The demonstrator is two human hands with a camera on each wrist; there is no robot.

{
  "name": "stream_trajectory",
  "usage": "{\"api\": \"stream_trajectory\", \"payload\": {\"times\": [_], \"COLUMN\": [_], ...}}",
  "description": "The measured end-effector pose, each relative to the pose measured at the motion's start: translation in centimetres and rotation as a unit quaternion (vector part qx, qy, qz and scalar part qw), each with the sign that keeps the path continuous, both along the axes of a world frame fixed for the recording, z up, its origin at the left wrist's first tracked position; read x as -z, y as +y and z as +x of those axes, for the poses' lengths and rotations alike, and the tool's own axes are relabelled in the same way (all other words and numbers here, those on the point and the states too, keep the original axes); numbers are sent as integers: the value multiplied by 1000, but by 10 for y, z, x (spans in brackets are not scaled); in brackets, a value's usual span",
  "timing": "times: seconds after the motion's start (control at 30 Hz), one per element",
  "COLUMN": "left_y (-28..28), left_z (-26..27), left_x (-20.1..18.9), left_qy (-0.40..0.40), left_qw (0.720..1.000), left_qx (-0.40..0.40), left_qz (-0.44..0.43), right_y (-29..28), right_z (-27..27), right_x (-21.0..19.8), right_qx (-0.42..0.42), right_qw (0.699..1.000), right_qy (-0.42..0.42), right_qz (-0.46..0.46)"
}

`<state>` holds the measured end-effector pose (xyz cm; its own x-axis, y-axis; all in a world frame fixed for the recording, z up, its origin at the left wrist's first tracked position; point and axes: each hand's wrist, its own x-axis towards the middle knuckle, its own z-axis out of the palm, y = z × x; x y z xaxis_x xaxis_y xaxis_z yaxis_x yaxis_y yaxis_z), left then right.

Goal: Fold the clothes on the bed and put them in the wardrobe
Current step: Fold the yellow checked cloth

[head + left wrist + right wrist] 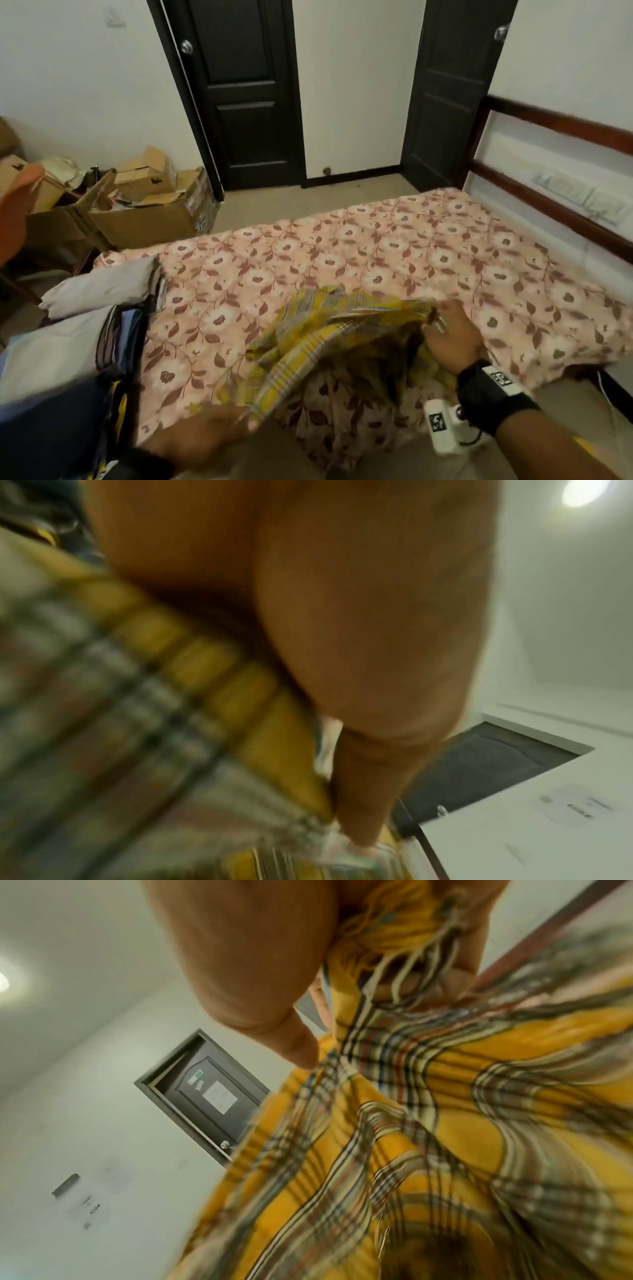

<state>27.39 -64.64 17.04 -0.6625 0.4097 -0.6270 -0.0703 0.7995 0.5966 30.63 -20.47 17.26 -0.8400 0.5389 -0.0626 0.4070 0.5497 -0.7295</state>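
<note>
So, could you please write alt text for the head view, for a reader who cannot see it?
Both hands hold a yellow plaid cloth over a bed with a floral sheet, the left hand at its near edge, the right hand at its far edge. Folded clothes are stacked on the left.

Dim, warm indoor light. A ceiling lamp (582,490) glares in both wrist views. The yellow checked cloth (120,723) smears with motion blur beside the left grip; head-view edges bow, and door frames curve.
</note>
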Motion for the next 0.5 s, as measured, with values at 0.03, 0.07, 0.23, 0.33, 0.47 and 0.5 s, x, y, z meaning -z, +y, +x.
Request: {"api": "stream_trajectory", "payload": {"times": [0.03,0.07,0.23,0.33,0.47,0.5], "left_y": [17,31,83,107,130,134], "left_z": [13,25,59,55,44,44], "left_x": [-5,-7,9,16,9,5], "left_qy": [-72,-141,-182,-49,1,-31], "left_qw": [996,987,940,929,909,898], "left_qx": [38,48,-30,-115,-156,-163], "left_qz": [29,66,289,348,387,406], "right_y": [-12,-25,-48,-33,-47,-56], "right_z": [13,27,71,76,83,87], "right_x": [20,39,68,39,-4,-10], "right_qx": [8,9,-39,-77,-137,-160], "right_qw": [1000,1000,998,995,981,978], "right_qy": [2,6,37,52,114,116], "right_qz": [-10,-14,-16,-22,-72,-73]}}
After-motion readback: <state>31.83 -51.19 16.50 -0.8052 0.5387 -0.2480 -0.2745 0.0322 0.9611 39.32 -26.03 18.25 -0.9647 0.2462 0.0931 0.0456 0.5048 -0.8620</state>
